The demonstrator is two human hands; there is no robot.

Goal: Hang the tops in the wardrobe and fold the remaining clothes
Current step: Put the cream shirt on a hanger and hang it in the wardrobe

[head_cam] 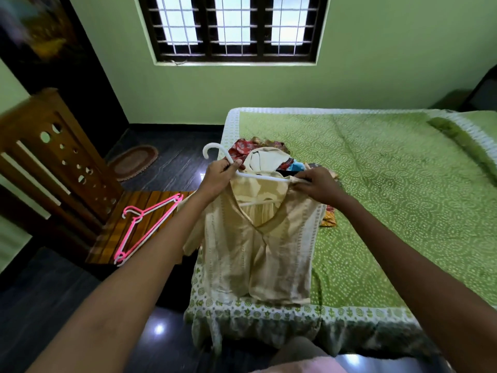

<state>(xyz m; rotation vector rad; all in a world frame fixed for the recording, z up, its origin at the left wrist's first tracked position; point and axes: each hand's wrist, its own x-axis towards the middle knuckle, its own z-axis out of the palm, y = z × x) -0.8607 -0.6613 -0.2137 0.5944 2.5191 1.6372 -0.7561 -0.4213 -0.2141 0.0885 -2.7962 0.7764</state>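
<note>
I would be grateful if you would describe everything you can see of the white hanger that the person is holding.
The white hanger looks like smooth plastic, with a curved hook at its upper left and a thin arm sloping down to the right. It is held tilted above the near corner of the bed. The left hand grips it just below the hook; the right hand pinches the arm's far end together with the fabric. A cream top hangs from it, and a lower bar shows through the neckline.

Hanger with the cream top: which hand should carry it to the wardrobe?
Probably the left hand. It already grips the hanger just below the hook, so the top could dangle from it. The right hand only pinches the shoulder.
</note>
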